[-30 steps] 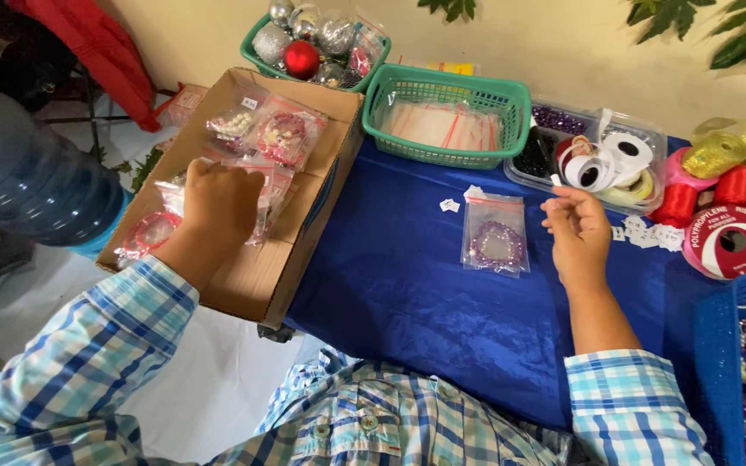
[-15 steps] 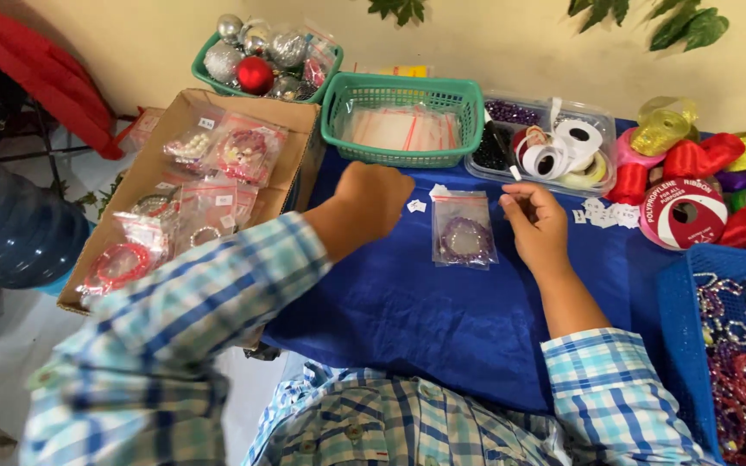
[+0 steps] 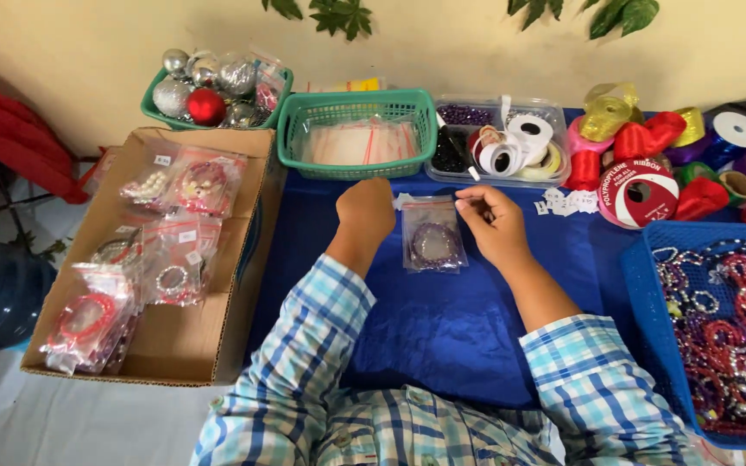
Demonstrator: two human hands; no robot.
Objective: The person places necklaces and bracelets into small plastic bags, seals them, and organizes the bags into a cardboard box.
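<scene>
At the centre of the frame a small clear bag (image 3: 433,243) holding a purple bead bracelet (image 3: 433,246) lies flat on the blue cloth of the bench (image 3: 442,328), between the two hands. The left hand (image 3: 366,210) rests just left of the bag's top corner with its fingers curled under; whether that grip pinches the bag's edge or merely touches it cannot be told from here. The right hand (image 3: 496,223) sits at the bag's upper right corner, thumb and forefinger pressed together on something very small and pale, perhaps one of the little white tags (image 3: 567,203) scattered to the right of it, though it is too small to be sure. To do this step well, my judgement is that the bag should be kept flat and pinned by the left hand while the right brings its small piece squarely to the top strip, so it sits straight and the bracelet stays put inside. At the left of the frame a cardboard box (image 3: 174,345) holds finished bags of red and white bracelets; above, a green basket (image 3: 356,164) holds empty bags, and at lower right a blue tray (image 3: 649,285) is heaped with loose bracelets, all within reach.
</scene>
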